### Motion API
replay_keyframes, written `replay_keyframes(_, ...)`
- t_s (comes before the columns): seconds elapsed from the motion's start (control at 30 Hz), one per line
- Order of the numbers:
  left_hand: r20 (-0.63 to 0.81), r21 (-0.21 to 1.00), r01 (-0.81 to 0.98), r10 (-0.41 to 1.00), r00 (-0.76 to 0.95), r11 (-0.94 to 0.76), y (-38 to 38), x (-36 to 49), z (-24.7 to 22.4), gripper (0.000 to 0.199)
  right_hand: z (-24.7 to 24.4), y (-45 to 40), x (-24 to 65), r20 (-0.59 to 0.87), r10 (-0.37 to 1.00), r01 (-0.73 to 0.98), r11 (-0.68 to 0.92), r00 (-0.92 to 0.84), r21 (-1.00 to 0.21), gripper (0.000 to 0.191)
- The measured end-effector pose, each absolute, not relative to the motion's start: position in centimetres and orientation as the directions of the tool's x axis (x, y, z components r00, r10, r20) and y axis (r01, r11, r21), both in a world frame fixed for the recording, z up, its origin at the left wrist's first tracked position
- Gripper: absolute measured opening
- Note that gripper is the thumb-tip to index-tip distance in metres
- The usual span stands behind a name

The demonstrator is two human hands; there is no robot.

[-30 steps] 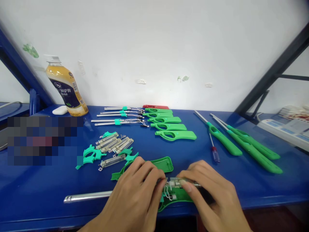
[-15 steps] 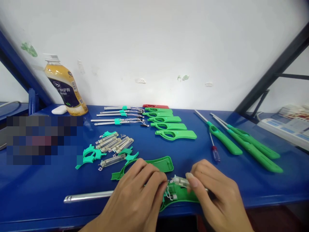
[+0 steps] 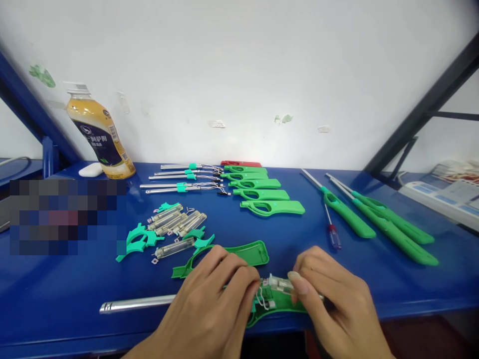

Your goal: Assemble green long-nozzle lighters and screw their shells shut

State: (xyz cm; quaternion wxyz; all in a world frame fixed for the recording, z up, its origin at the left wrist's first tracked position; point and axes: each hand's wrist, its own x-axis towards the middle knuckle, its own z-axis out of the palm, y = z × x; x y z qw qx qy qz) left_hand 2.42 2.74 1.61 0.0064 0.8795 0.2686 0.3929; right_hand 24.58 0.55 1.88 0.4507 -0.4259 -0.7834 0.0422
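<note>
Pinched between the thumb and fingers of my right hand (image 3: 333, 294) is a clear lighter fuel tank (image 3: 280, 283), tilted over a green lighter shell half (image 3: 275, 313). White wires (image 3: 261, 297) show inside this shell. My left hand (image 3: 215, 299) lies over the shell's other end, fingers closed near the tank's tip; what they grip is hidden. A silver lighter tube (image 3: 138, 303) sticks out to the left from under that hand. Just behind my left hand lies another green shell half (image 3: 254, 253), inner side up.
Several clear fuel tanks (image 3: 175, 248) and teal triggers (image 3: 136, 244) lie at left. Behind are metal tubes with wires (image 3: 168, 187) and green shells (image 3: 288, 207). Assembled lighters (image 3: 352, 217) and a screwdriver (image 3: 334, 237) lie right. A bottle (image 3: 101, 134) stands back left.
The tip of the fuel tank in my right hand has dropped slightly toward the shell. My left hand has hardly moved.
</note>
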Motion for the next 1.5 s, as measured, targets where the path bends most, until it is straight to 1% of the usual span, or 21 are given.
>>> replay_keyframes(0.17,0.714,0.204,0.466,0.456,0.531,-0.861,3.0,2.6,1.4,0.019,1.7,0.5,24.7,0.673,0.701,0.626,0.639,-0.236,-0.446,0.038)
replay_keyframes(0.4,0.682,0.169,0.461,0.441,0.583,-0.871,2.8,2.1,0.8,0.021,1.8,0.5,24.7,0.671,0.696,0.625,0.648,-0.255,-0.435,0.038)
replay_keyframes(0.67,0.675,0.172,0.478,0.457,0.580,-0.861,2.8,2.3,1.1,0.023,2.0,0.3,24.7,0.712,0.678,0.585,0.658,-0.185,-0.475,0.039)
replay_keyframes(0.77,0.668,0.163,0.481,0.455,0.589,-0.862,2.8,2.1,0.9,0.023,1.9,0.4,24.7,0.701,0.683,0.598,0.655,-0.205,-0.462,0.039)
replay_keyframes(0.9,0.664,0.113,0.481,0.426,0.614,-0.869,2.7,1.8,0.7,0.026,1.9,0.6,24.7,0.683,0.690,0.628,0.646,-0.239,-0.434,0.039)
replay_keyframes(1.17,0.633,0.103,0.502,0.446,0.633,-0.859,2.1,1.5,1.0,0.033,1.6,0.4,25.0,0.689,0.677,0.619,0.664,-0.260,-0.419,0.040)
replay_keyframes(1.37,0.661,0.080,0.506,0.426,0.618,-0.859,2.3,1.8,0.8,0.028,1.5,0.8,24.8,0.681,0.680,0.613,0.668,-0.272,-0.422,0.039)
replay_keyframes(1.5,0.650,0.092,0.513,0.442,0.618,-0.853,2.3,2.0,0.9,0.029,1.5,0.8,24.8,0.672,0.692,0.615,0.657,-0.262,-0.437,0.039)
